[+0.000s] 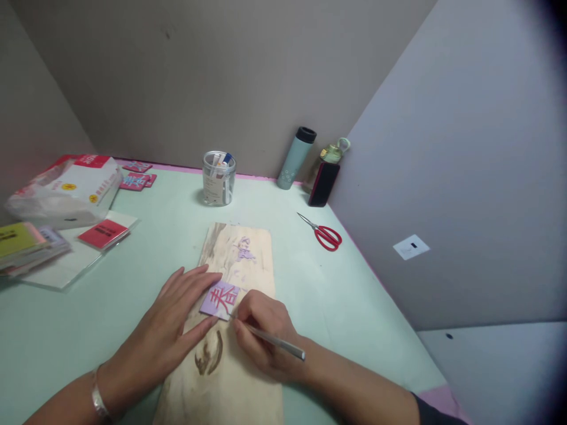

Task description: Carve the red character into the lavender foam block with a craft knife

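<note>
From the head view, we're looking straight down on close work. Our left hand [181, 324] lies spread, not curled around anything, its thumb and forefinger tips at the edges of the purple square [208, 306] with its red Chinese character. That square sits on the wooden board [254, 360], between our two hands. Over on the right, our right hand [268, 336] is closed in a pen grip on a slim silver tool [283, 344], the tip right down at the square's near right corner. Blade or plain point? Too small for us to tell.

And here's the danger: that tip sits just beside our left thumb. If it's sharp and we push too hard, it could skid and nick us. Light fingertip contact is the other worry; should the square turn under sideways pressure, a stroke could stray into the red lines and spoil them. The thin strokes look easy to snap or lift.

Further up the board, purple scraps [244, 251] lie loose; one under the square could make it rock. The red-handled scissors [326, 238] rest on the bench [363, 330], points open to no one's fingers, well apart from both hands.
</note>
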The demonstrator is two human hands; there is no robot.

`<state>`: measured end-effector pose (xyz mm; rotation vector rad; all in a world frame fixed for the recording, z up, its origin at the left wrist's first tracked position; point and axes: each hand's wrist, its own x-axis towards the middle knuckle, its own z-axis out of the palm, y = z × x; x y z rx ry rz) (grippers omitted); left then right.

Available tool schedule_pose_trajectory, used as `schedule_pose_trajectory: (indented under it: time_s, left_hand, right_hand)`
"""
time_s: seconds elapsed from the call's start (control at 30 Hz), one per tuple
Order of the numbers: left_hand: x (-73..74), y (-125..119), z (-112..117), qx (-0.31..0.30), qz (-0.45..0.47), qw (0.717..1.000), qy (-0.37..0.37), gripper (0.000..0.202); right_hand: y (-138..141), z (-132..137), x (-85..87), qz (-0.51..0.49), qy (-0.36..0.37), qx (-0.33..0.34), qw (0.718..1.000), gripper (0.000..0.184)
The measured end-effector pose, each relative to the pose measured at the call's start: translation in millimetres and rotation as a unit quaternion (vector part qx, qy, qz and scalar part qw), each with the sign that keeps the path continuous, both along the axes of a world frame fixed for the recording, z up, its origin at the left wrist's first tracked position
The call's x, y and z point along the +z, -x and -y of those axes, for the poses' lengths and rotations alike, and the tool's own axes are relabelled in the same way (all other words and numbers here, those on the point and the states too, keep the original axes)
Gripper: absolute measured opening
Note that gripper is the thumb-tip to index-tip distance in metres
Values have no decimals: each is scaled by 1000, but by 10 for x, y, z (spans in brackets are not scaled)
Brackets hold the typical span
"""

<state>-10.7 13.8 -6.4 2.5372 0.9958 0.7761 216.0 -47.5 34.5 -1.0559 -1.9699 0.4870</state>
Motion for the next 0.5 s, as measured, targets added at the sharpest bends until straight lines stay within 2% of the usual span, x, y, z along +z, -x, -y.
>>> schedule_pose_trajectory:
  time_s: [0.5]
  left_hand:
    - [21,4,-4,5,9,1000,-1,56]
  right_hand:
    - [-8,16,24,-19,24,-6,1000,15]
